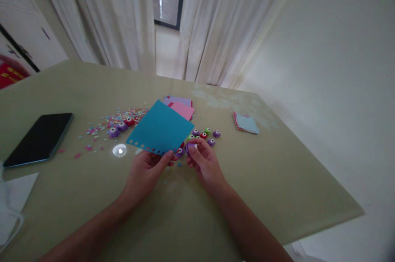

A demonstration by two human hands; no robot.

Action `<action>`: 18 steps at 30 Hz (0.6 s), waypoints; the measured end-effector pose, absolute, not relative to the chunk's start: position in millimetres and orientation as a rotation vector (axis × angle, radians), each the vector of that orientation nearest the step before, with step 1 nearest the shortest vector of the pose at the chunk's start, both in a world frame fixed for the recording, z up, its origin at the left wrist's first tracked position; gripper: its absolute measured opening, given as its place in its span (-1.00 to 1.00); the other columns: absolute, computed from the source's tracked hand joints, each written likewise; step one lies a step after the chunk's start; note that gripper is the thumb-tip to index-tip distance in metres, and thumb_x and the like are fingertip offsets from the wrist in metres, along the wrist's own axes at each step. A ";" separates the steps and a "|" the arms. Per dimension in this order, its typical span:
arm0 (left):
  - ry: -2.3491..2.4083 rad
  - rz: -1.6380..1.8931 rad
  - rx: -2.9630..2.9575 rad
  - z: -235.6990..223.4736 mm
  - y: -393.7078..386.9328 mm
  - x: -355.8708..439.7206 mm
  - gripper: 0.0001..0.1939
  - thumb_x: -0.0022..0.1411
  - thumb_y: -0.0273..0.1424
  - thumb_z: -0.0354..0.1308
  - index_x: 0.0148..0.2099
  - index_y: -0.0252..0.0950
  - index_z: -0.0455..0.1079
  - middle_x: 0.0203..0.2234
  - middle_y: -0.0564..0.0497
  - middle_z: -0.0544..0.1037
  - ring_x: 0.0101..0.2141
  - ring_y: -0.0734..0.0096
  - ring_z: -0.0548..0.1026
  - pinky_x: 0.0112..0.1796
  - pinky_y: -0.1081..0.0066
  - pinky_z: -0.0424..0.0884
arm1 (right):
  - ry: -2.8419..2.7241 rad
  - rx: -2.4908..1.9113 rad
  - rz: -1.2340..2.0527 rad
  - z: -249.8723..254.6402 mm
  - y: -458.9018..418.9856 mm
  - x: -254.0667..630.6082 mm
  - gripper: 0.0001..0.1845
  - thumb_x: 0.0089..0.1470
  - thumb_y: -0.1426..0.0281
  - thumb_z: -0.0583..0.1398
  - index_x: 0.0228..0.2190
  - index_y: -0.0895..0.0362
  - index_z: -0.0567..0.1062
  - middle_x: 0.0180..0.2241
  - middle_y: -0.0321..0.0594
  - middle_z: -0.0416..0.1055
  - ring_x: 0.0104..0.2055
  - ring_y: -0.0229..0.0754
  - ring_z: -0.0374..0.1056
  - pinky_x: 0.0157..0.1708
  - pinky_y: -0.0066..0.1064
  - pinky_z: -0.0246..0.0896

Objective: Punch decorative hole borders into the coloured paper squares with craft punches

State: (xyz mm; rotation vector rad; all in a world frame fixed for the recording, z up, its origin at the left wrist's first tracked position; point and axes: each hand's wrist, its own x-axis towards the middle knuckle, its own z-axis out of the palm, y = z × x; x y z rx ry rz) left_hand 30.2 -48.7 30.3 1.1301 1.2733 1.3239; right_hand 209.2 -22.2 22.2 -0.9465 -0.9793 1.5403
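A square sheet of blue paper (161, 127) is pinched by my left hand (147, 171) along its near edge, where a row of small punched holes runs. My right hand (205, 164) is closed on a small purple craft punch (190, 149), right beside the sheet's right corner; the fingers cover part of it. Just beyond that hand lie several small punches with eye-like tops, among them a purple one (216, 133) and a green one (207, 131). Behind the blue sheet, pink paper (183, 110) and lilac paper (182, 101) lie partly hidden.
Colourful confetti (106, 122) is scattered left of the sheet, with purple punches (114, 132) and a red punch (129, 121) in it. A black tablet (40, 138) lies at left, near white paper (17, 202) and a cable. A small paper stack (246, 123) sits at right.
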 end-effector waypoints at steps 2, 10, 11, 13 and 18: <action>1.290 1.297 1.154 30.8 -48.9 29.4 -0.75 0.17 -0.16 0.39 -0.32 -0.27 0.63 -0.43 -0.08 0.76 -0.41 0.15 0.73 -0.35 0.33 0.65 | -0.890 -0.917 1.610 23.0 -23.0 208.2 -0.56 0.00 0.10 0.52 -0.21 0.05 0.57 -0.31 -0.33 0.56 -0.42 -0.32 0.45 -0.42 -0.52 0.33; 1.347 1.270 1.195 33.4 -48.1 27.6 -0.75 0.18 -0.15 0.37 -0.34 -0.24 0.62 -0.44 -0.06 0.76 -0.40 0.13 0.73 -0.37 0.33 0.66 | -0.836 -0.933 1.686 28.8 -26.3 207.1 -0.53 -0.08 0.16 0.56 -0.20 0.05 0.55 -0.23 -0.27 0.61 -0.24 -0.18 0.57 -0.26 -0.41 0.45; 1.340 1.274 1.191 34.2 -48.0 27.7 -0.75 0.17 -0.15 0.37 -0.34 -0.24 0.63 -0.43 -0.06 0.76 -0.39 0.12 0.74 -0.37 0.32 0.66 | -0.845 -0.948 1.662 28.6 -26.7 207.7 -0.53 -0.11 0.20 0.57 -0.23 0.04 0.54 -0.22 -0.28 0.60 -0.23 -0.18 0.56 -0.25 -0.40 0.45; 1.316 1.298 1.179 35.6 -48.0 28.3 -0.76 0.16 -0.16 0.39 -0.33 -0.23 0.63 -0.42 -0.07 0.76 -0.38 0.09 0.74 -0.36 0.30 0.67 | -0.885 -0.966 1.612 26.3 -26.5 208.5 -0.51 -0.17 0.26 0.60 -0.24 0.03 0.55 -0.18 -0.28 0.60 -0.19 -0.17 0.53 -0.21 -0.38 0.44; 1.271 1.323 1.175 34.1 -48.3 30.7 -0.76 0.15 -0.16 0.41 -0.34 -0.24 0.63 -0.42 -0.08 0.76 -0.37 0.04 0.75 -0.32 0.23 0.69 | -0.952 -0.948 1.619 17.9 -23.1 208.0 -0.39 -0.22 0.19 0.60 -0.09 0.01 0.63 -0.11 -0.22 0.63 -0.08 -0.10 0.51 -0.04 -0.28 0.41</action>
